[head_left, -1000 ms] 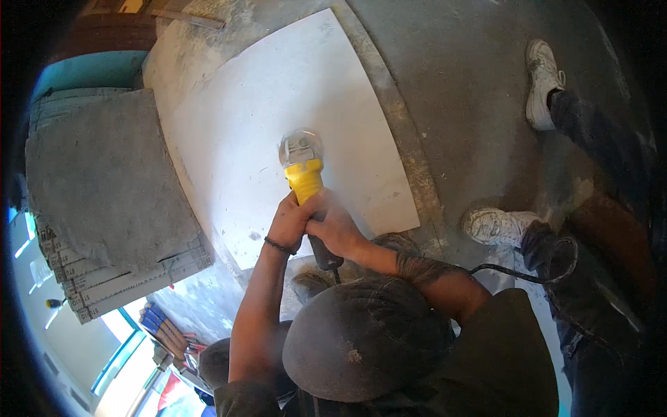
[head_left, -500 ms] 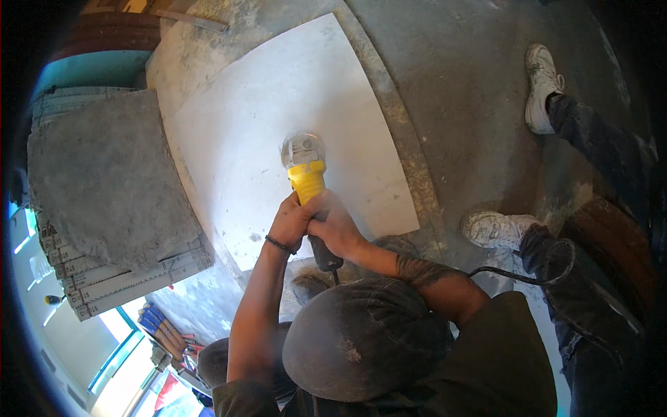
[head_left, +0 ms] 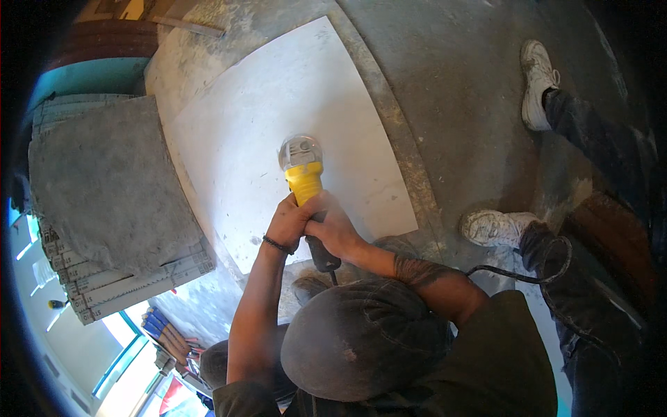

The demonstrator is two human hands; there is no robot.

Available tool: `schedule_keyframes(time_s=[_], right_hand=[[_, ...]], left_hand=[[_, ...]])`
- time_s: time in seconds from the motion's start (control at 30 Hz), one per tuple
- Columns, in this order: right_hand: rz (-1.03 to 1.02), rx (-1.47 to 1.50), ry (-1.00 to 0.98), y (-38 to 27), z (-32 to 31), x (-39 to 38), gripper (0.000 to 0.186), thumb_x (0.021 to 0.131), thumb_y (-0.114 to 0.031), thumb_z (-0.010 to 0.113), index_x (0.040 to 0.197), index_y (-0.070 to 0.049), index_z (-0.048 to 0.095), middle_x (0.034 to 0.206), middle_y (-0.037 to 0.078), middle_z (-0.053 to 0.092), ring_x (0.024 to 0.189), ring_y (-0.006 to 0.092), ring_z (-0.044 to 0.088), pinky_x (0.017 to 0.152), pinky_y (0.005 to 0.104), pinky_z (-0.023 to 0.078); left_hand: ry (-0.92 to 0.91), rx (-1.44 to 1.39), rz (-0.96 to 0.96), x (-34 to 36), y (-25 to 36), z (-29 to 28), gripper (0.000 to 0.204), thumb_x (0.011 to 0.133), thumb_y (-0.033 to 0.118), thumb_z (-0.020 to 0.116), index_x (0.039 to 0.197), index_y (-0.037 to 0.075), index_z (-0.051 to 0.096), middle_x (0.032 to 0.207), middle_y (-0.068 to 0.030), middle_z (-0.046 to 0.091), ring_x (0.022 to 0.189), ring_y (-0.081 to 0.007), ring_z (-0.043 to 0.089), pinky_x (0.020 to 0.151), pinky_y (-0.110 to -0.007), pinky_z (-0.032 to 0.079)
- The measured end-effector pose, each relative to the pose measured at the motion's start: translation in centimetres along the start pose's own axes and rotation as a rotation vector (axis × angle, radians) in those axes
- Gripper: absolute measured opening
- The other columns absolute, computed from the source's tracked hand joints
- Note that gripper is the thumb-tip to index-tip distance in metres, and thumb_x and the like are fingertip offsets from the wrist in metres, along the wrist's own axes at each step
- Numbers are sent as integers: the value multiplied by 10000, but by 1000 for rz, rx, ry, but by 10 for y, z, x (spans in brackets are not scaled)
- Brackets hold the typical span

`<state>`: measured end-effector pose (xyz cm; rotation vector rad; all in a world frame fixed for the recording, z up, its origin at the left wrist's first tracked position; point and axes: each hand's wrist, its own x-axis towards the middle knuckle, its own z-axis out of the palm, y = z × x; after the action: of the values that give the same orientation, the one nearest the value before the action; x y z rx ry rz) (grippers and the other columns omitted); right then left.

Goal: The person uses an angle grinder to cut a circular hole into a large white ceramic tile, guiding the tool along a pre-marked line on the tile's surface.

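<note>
- Grinder (head_left: 304, 178): over the middle of the pale sheet (head_left: 278, 83), barely shifted, so it covers the same spot.
- Left hand (head_left: 283, 224), right hand (head_left: 335, 228): both wrapped around the grinder.
- Left: grey-topped stack (head_left: 114, 187).
- Far right: another person's shoes (head_left: 495, 228).

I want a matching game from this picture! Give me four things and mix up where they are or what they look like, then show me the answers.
Things:
1. power tool
2. big sheet
3. grey slab
4. pale shoes

Clues:
A. on top of a stack, at the left
B. being worn, at the picture's right side
C. partly yellow, held by a left hand and a right hand
D. flat and white

Right pairs: 1-C, 2-D, 3-A, 4-B
</note>
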<state>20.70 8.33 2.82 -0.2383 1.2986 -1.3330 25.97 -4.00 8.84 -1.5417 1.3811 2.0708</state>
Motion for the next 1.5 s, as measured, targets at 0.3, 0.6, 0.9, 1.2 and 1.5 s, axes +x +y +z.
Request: schedule_keyframes(time_s=[0.3, 0.6, 0.9, 1.2, 1.5], right_hand=[[9, 38, -6, -2, 2, 2, 832, 801, -348, 740, 1387, 104, 359, 1248, 274, 569, 1156, 374, 610, 990, 416, 498], [8, -19, 6, -5, -1, 2, 822, 805, -350, 741, 1381, 98, 362, 1231, 264, 574, 1140, 359, 619, 971, 408, 513], [-36, -47, 48, 0, 0, 1, 832, 793, -359, 751, 1371, 98, 363, 1226, 272, 568, 1153, 380, 606, 983, 422, 500], [1, -9, 38, -3, 3, 2, 833, 789, -348, 751, 1363, 103, 353, 1205, 276, 579, 1132, 377, 615, 968, 420, 506], [29, 120, 24, -1, 6, 4, 814, 772, -317, 756, 1353, 98, 364, 1189, 236, 595, 1097, 315, 632, 939, 386, 523]], left_hand=[[-5, 27, -30, 1, 4, -1, 444, 956, 329, 734, 1192, -22, 603, 1039, -77, 682, 910, -152, 663, 812, -307, 549], [13, 27, -56, -3, 11, 6, 461, 953, 323, 738, 1212, -29, 593, 1050, -82, 681, 923, -159, 668, 820, -313, 553], [-17, 14, -35, 0, 9, 5, 462, 954, 332, 736, 1205, -30, 595, 1044, -84, 683, 910, -161, 670, 817, -313, 554], [-14, 3, -35, 2, 8, 3, 462, 946, 339, 743, 1198, -20, 601, 1040, -84, 685, 903, -160, 670, 800, -314, 558], [8, 76, -54, 5, 7, -4, 455, 943, 334, 748, 1189, -21, 605, 1022, -78, 684, 882, -153, 664, 782, -306, 554]])
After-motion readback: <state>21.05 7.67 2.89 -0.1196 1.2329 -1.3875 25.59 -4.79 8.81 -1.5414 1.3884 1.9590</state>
